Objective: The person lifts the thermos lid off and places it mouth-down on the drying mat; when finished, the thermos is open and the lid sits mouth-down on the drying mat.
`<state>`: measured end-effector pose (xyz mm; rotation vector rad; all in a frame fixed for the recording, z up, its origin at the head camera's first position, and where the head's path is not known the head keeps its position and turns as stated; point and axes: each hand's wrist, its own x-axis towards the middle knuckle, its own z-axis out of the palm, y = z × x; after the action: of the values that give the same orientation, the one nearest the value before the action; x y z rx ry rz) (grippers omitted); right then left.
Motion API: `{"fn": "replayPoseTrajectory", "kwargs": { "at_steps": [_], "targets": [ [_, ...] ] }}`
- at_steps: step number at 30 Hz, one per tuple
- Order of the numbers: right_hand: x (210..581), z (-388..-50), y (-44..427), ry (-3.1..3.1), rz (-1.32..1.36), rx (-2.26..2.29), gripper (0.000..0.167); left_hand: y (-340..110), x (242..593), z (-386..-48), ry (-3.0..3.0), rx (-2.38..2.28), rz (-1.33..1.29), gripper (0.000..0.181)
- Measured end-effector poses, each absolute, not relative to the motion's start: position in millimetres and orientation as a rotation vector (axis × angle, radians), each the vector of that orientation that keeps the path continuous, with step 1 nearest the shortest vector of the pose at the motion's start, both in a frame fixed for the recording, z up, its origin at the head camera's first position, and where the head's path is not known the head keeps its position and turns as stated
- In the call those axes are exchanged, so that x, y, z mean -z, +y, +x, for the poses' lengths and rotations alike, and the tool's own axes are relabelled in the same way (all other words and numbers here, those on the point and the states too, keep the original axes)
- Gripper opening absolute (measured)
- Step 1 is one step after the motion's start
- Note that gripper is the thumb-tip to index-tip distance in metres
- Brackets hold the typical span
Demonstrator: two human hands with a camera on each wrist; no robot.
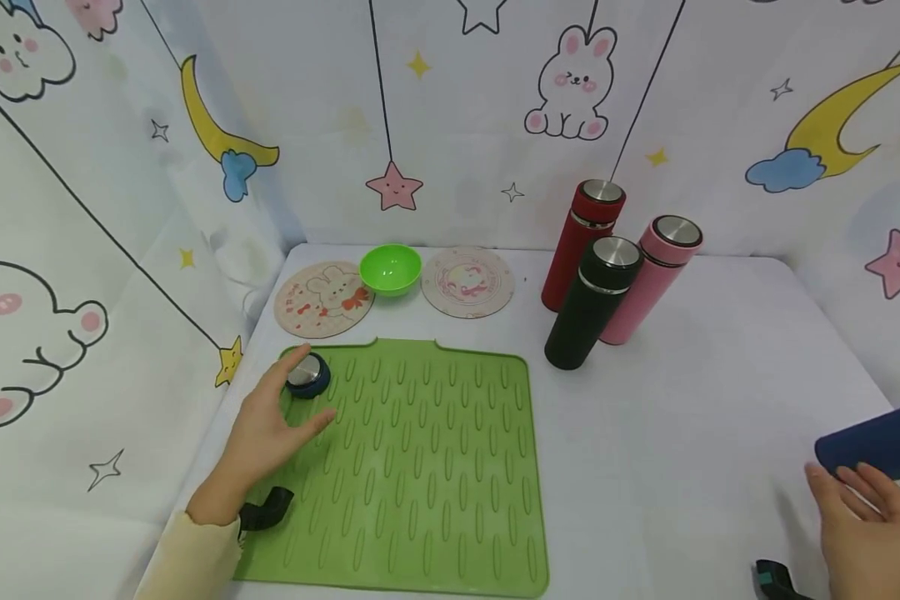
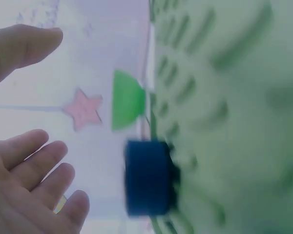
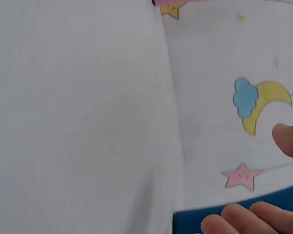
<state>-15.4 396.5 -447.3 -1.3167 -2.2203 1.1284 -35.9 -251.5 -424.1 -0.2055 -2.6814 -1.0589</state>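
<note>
My left hand [image 1: 266,429] hovers over the left side of a green ribbed mat [image 1: 420,467], thumb and fingers spread. Just beyond it on the mat's back left corner is a navy bottle lid [image 1: 311,379] with a silver top; in the left wrist view this lid [image 2: 147,178] stands apart from the hand [image 2: 34,180]. At the far right, my right hand [image 1: 870,529] has loosely bent fingers beside a navy bottle body [image 1: 881,437], partly out of frame. In the right wrist view, the fingers [image 3: 251,219] overlap the bottle [image 3: 195,222], with the thumb apart; contact cannot be told.
Behind the mat are a green bowl [image 1: 390,271] and two round printed mats, one left [image 1: 307,312] and one right [image 1: 450,283]. Right of them stand red [image 1: 566,258], dark green [image 1: 581,325] and pink [image 1: 645,292] bottles with lids. A printed curtain [image 1: 450,108] surrounds the white table [image 1: 690,417].
</note>
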Motion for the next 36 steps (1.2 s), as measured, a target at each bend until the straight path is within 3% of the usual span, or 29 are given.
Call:
{"fn": "replayPoseTrajectory", "kwargs": {
  "at_steps": [13,17,23,36],
  "targets": [
    [423,-85,297,-2.55,-0.194,-1.17,0.067,-204,410,-23,-2.752,1.109,-0.349,0.101],
    [424,-114,272,-2.589,0.03,-1.195,0.072,-190,412,-22,-2.771,1.167,-0.391,0.1],
    [425,-144,244,-2.623,0.142,-1.267,0.085,-175,416,-21,-2.757,1.212,-0.442,0.096],
    [423,-173,212,-2.575,0.056,-1.321,0.077,-166,414,-21,-2.735,1.255,-0.43,0.095]
  ]
}}
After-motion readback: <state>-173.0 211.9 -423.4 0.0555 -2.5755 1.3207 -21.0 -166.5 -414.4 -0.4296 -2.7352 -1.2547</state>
